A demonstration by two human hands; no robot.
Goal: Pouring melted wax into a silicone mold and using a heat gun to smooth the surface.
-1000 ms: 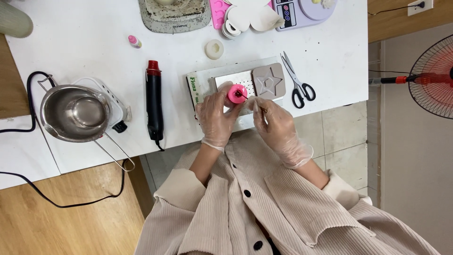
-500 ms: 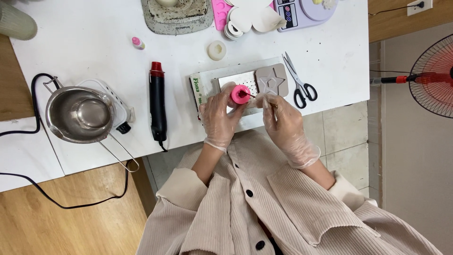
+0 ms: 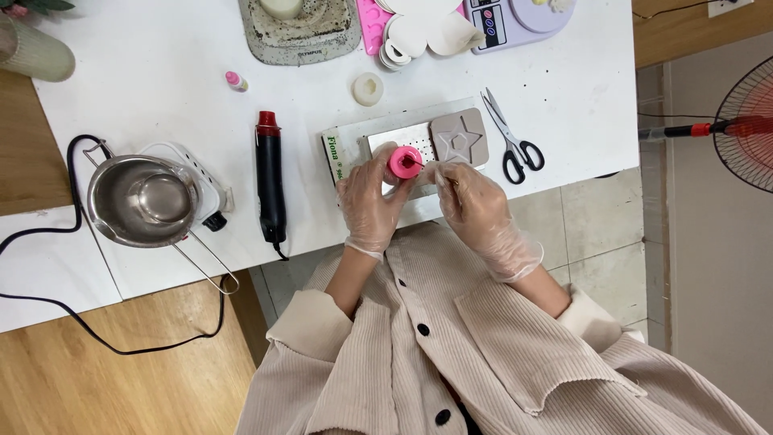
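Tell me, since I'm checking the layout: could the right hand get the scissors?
Probably yes: the scissors lie uncovered just beyond the right hand, nothing between, though its fingers seem busy at the pink mould.

Pink mould (image 3: 404, 161), black-handled scissors (image 3: 512, 138)

Small craft workshop, likely home-based, candle or soap making by the look of the kit; white worktable (image 3: 161, 72) crowded with a steel melting pot (image 3: 145, 201) on a white hotplate, black heat gun (image 3: 270, 189), digital scale (image 3: 515, 16), pink silicone mould (image 3: 369, 18), star-shaped grey mould (image 3: 459, 138), scissors (image 3: 511, 141); wooden floor and pale tiles below; standing fan (image 3: 745, 125) at the side.
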